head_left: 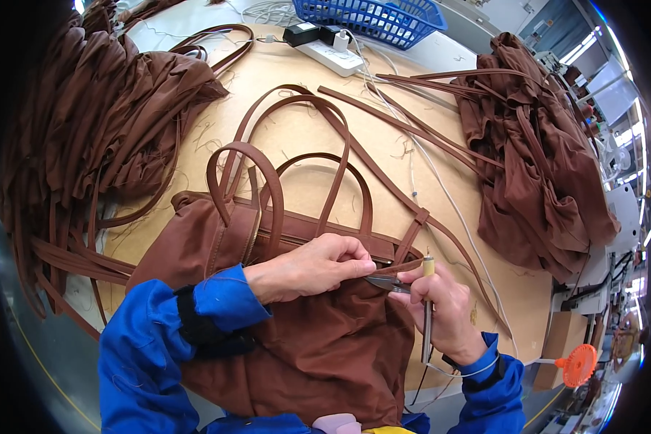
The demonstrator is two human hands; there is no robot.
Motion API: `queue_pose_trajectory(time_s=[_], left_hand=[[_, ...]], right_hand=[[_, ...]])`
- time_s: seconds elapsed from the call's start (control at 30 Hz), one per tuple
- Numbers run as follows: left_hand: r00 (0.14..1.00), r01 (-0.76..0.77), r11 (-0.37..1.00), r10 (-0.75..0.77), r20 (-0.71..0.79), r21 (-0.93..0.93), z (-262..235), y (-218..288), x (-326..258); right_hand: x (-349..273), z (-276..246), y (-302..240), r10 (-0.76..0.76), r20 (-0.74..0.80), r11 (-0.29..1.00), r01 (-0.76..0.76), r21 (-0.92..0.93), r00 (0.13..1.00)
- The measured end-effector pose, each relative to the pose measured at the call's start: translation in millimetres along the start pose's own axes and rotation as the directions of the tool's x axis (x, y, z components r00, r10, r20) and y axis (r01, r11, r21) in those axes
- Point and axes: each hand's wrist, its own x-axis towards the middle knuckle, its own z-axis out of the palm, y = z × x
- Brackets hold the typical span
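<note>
**Pinched on one side, tooled on the other**

A tan table (pixel 510 298) spreads beneath and beyond both grips. Well left of the left grip sits a brown heap (pixel 105 108); beyond the right grip, a second brown heap (pixel 532 170), both probably parked there to leave the middle for the brown bag (pixel 296 362). That lies under both grips, handles (pixel 276 192) pointing away from the person, likely keeping its top edge (pixel 304 226) reachable. The left grip (pixel 307 267) reaches across, thumb and fingertips drawn together on that edge, seemingly pinching it steady; the exact fold is hidden. The right grip (pixel 448 307), raised beside it, curls around an upright pen-like tool (pixel 427 333) and dark snips (pixel 385 283) pointing leftward, presumably sharing to save swapping.
</note>
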Motion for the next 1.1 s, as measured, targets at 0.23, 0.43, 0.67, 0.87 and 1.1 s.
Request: queue_pose_trajectory(time_s=[0.23, 0.43, 0.67, 0.87, 1.1], left_hand=[[0.999, -0.003, 1.0, 0.004, -0.033, 0.023, -0.3, 0.8, -1.6], [0.98, -0.12, 0.978, 0.144, -0.137, 0.172, -4.5, 6.9, -15.8], [0.948, -0.204, 0.855, 0.294, -0.122, 0.476, -4.8, 8.1, -28.2], [0.932, -0.219, 0.815, 0.337, -0.132, 0.537, -5.1, 1.9, -24.0], [0.892, -0.286, 0.756, 0.435, -0.125, 0.589, -5.2, 0.2, -24.4]], right_hand=[[0.2, 0.6, -0.2, -0.016, 0.002, 1.0, 0.016, -0.026, 1.0], [-3.7, -11.3, -3.8, 0.022, -0.054, 0.999, -0.024, -0.045, 0.998], [9.6, -13.4, -24.9, 0.027, 0.044, 0.996, -0.023, -0.083, 0.999], [21.4, -12.1, -33.4, 0.001, 0.135, 0.982, 0.025, -0.188, 0.991], [29.7, -11.2, -36.8, -0.009, 0.204, 0.98, 0.049, -0.192, 0.979]])
